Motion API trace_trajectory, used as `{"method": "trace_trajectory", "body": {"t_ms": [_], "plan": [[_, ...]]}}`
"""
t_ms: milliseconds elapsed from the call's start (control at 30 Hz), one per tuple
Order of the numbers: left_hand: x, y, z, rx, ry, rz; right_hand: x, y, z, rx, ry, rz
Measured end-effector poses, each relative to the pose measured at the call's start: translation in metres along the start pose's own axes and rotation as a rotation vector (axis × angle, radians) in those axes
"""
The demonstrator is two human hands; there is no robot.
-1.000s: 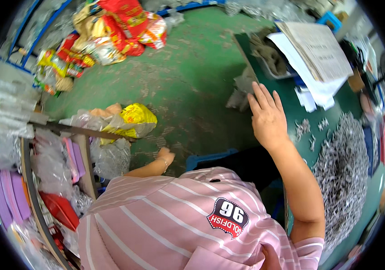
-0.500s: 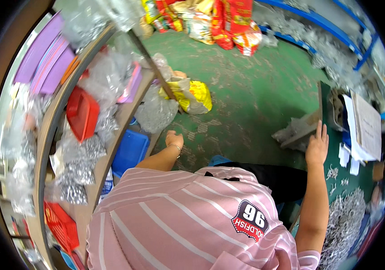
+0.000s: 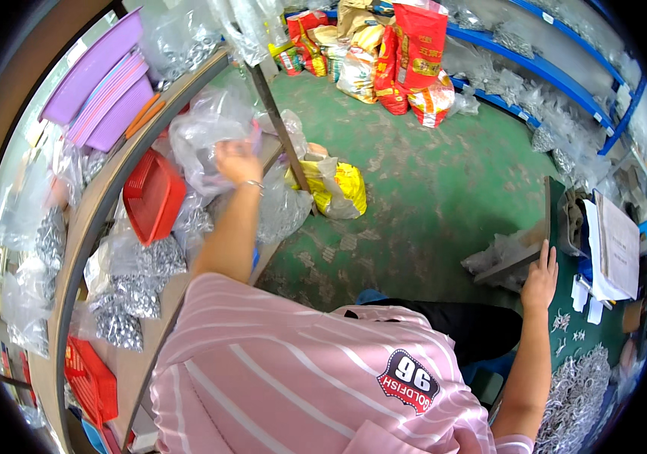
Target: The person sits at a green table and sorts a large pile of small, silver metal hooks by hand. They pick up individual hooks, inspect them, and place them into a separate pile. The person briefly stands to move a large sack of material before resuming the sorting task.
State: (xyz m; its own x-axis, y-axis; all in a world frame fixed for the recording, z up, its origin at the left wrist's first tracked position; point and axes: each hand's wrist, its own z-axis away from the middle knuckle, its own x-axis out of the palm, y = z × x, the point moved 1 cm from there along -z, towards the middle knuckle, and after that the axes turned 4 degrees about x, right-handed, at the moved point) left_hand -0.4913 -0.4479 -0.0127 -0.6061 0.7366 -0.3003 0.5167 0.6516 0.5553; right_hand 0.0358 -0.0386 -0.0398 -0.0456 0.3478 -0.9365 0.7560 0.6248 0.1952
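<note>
My left hand (image 3: pixel 238 160) is raised at the shelf on the left, its fingers closed on a clear plastic bag (image 3: pixel 204 140). Part of the fingers is lost against the bag, and what the bag contains is not clear. A pink strip of a basket (image 3: pixel 256 136) shows just behind the hand. On the right, my right hand (image 3: pixel 539 278) lies open on the edge of the green-topped table (image 3: pixel 559 219), its fingers stretched out and holding nothing. Small silvery metal pieces (image 3: pixel 560 321) lie on the tabletop past it, beside a large heap of them (image 3: pixel 582 397).
The shelf (image 3: pixel 221 64) holds purple basins (image 3: pixel 100 72), a red tray (image 3: pixel 154 197) and bags of metal parts (image 3: pixel 130 299). An upright post (image 3: pixel 282 129) stands at its end, near a yellow sack (image 3: pixel 342 191). Red sacks (image 3: pixel 420 49) and blue racks (image 3: pixel 535 45) stand farther off.
My left hand has risen from beside the shelf to the clear plastic bag, which now covers most of the pink basket. My right hand stays on the table edge. The whole view has shifted slightly.
</note>
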Motion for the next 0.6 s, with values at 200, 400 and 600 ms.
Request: {"method": "trace_trajectory", "body": {"t_ms": [200,400,600], "plan": [[0.035,0.078,0.073,0.289,-0.357,0.034,-0.003,0.006,0.004,-0.016,0.024,0.002],[0.019,0.102,0.106,0.408,-0.406,0.15,-0.009,0.001,0.001,-0.012,-0.003,0.002],[0.004,0.128,0.125,0.387,-0.51,0.356,-0.007,0.003,0.002,-0.01,-0.012,-0.022]]}}
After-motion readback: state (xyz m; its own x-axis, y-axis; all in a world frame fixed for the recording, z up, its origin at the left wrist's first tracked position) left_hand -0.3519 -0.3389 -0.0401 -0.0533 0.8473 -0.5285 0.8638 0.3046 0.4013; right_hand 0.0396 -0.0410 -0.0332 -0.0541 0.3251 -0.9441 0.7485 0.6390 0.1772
